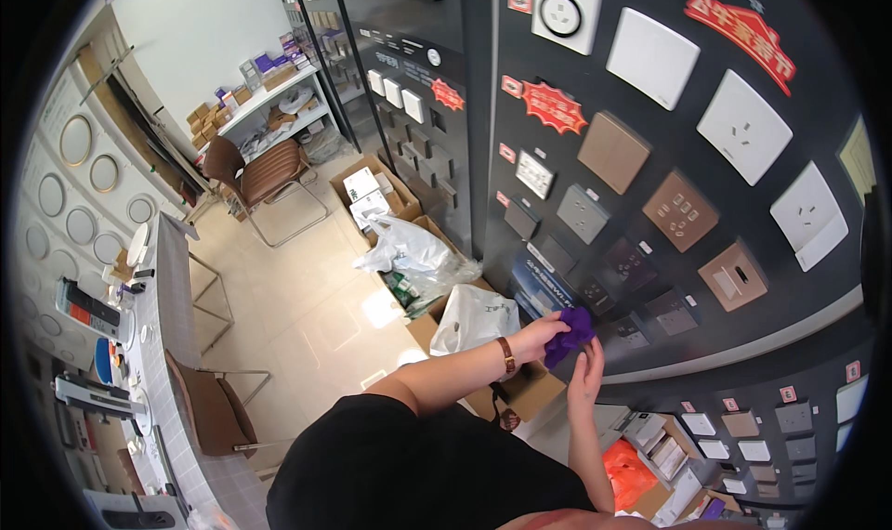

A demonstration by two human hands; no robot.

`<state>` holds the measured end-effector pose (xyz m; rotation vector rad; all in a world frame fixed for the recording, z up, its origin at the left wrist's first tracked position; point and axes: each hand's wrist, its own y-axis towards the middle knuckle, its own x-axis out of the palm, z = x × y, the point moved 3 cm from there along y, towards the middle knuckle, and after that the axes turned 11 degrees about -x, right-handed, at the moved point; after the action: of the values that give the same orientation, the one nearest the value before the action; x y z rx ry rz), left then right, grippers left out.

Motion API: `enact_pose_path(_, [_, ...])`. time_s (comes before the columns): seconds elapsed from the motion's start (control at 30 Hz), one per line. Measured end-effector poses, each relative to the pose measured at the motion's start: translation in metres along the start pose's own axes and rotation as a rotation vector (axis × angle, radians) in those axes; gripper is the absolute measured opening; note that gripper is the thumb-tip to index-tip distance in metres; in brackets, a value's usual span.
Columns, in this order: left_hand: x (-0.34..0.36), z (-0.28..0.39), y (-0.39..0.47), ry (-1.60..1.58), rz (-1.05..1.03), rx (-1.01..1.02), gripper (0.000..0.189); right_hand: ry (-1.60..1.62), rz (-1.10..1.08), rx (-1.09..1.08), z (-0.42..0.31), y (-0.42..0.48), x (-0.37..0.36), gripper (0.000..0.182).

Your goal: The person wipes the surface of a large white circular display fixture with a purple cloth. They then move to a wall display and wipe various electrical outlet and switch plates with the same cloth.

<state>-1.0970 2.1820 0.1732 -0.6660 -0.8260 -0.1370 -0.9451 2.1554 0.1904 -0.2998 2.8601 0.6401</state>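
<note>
My left hand (540, 338), with a brown-strapped watch (506, 355) on the wrist, grips a bunched purple cloth (575, 326). My right hand (585, 380) is just below the cloth, its fingers apart and the fingertips at the cloth's lower edge. Both hands are in front of a dark display panel (481, 321) fitted with wall switches and sockets. Near the cloth are a dark socket (594, 293) and a grey one (633, 330). Higher up are a brown multi-hole socket (680, 210) and a white switch plate (653, 57).
Cardboard boxes stand along the panel's foot, one holding a white plastic bag (474, 317), another white cartons (362, 185). A brown chair (275, 170) is on the tiled floor (300, 286). To the left runs a cloth-covered table (178, 321). An orange bag (631, 471) lies lower right.
</note>
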Motion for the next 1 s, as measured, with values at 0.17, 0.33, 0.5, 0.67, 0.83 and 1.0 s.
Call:
enact_pose_path(0.17, [-0.047,0.037,-0.059,0.065,-0.067,0.148,0.044,-0.13,0.029,-0.139,-0.04,0.004,0.079,0.05])
enact_pose_path(0.33, [-0.107,0.075,-0.148,0.052,-0.115,0.197,0.046,0.471,0.005,0.175,-0.068,-0.008,0.21,0.051])
enact_pose_path(0.5, [-0.18,0.125,-0.246,-0.013,-0.054,0.123,0.047,0.723,0.008,0.313,-0.107,-0.005,0.34,0.052])
enact_pose_path(0.67, [-0.26,0.166,-0.309,0.281,0.045,0.416,0.058,0.777,-0.127,0.376,-0.154,0.015,0.437,0.053])
enact_pose_path(0.83, [-0.283,0.197,-0.35,0.495,0.217,0.509,0.062,0.715,-0.118,0.337,-0.147,0.03,0.497,0.039])
enact_pose_path(1.0, [-0.293,0.24,-0.376,0.722,0.234,0.45,0.059,0.898,-0.042,0.594,-0.125,0.063,0.531,0.028])
